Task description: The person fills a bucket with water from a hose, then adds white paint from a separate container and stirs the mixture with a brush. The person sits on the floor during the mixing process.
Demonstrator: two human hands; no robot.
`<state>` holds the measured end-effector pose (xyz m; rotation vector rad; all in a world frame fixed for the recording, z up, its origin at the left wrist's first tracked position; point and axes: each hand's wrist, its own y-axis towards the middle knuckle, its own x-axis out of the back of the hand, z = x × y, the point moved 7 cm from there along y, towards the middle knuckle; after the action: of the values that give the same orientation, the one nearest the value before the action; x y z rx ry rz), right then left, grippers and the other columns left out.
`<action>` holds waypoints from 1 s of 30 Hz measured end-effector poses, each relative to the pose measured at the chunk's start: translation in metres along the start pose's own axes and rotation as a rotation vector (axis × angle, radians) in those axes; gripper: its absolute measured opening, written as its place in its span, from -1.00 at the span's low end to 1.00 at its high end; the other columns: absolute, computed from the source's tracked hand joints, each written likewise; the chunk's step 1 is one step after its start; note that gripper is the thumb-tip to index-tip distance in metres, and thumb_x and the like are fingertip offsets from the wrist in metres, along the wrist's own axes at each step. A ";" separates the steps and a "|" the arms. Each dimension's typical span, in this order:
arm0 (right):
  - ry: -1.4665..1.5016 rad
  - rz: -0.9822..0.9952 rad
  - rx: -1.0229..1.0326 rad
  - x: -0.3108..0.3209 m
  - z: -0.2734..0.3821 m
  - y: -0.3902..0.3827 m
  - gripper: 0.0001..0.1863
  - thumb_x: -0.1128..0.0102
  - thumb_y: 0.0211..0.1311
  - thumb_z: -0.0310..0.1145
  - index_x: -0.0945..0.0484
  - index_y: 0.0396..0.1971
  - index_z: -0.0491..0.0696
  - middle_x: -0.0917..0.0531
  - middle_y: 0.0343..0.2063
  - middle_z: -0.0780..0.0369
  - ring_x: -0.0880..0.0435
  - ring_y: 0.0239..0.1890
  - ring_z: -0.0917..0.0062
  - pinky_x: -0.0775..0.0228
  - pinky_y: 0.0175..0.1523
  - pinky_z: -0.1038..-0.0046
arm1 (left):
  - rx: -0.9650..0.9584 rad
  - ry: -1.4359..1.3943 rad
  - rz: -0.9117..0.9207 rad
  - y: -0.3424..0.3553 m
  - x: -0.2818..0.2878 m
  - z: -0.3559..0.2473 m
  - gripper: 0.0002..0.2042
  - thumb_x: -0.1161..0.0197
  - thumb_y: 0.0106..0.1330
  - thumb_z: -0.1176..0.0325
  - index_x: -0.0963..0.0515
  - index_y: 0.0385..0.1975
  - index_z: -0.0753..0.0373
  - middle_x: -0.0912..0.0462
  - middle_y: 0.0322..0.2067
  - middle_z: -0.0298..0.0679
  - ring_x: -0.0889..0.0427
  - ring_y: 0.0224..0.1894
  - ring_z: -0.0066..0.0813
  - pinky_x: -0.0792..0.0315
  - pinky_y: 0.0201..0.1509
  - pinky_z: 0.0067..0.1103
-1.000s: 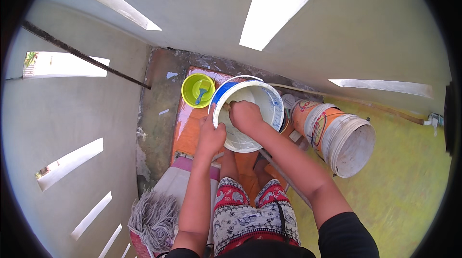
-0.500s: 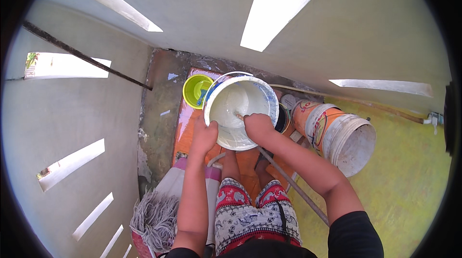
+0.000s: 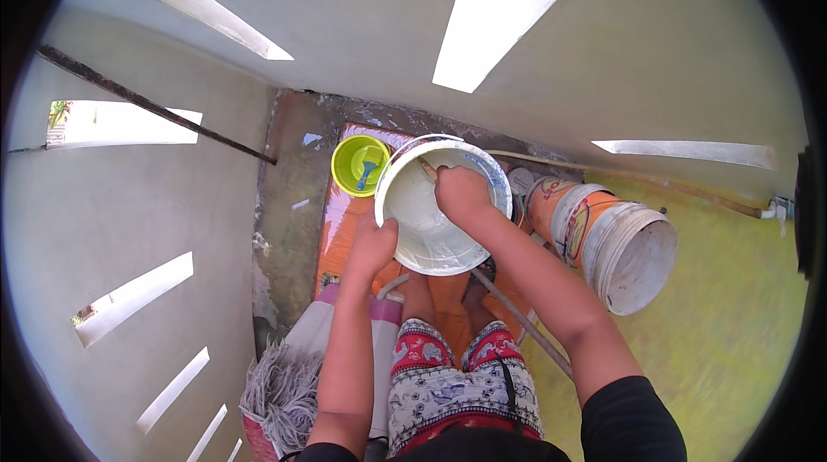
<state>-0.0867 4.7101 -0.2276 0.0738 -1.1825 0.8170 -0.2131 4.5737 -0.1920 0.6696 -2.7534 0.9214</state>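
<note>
A white bucket (image 3: 413, 242) with a wire handle is tilted in front of me, pale whitish liquid coating its inside. My left hand (image 3: 374, 246) is closed on the bucket's near left rim. Inside the bucket's mouth, my right hand (image 3: 463, 195) is closed round a thin brown stick (image 3: 428, 170); its far end is near the bucket's far wall. Just left of the bucket stands a small yellow-green pail (image 3: 342, 171). A paintbrush (image 3: 367, 174) with a blue handle lies in that pail.
Two stacked orange-and-white buckets (image 3: 594, 234) lie tipped at the right. A hose (image 3: 689, 189) runs along the wall to a tap (image 3: 778, 210). A grey mop head (image 3: 280, 397) is at lower left. An orange sheet (image 3: 338, 238) covers the floor below. Slotted walls stand left and ahead.
The stick has swung from the bucket's middle toward its far left wall, and my right hand has moved slightly away from me. The bucket has shifted a little right and nearer.
</note>
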 end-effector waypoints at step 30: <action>-0.149 0.458 -0.053 -0.079 -0.049 -0.098 -0.77 -0.09 0.21 -0.41 -0.74 -0.32 -0.11 -0.75 -0.36 0.01 -0.77 -0.26 0.11 -0.61 -0.13 0.15 | 0.062 0.014 0.150 -0.002 -0.062 0.127 -0.46 -0.04 0.21 0.44 -0.37 0.27 0.37 -0.56 0.02 0.20 -0.44 0.14 0.08 -0.31 0.29 -0.28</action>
<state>0.0004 4.6205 -0.2800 -0.1897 -1.3842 1.1957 -0.1587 4.5181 -0.3096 0.4689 -2.8045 1.0409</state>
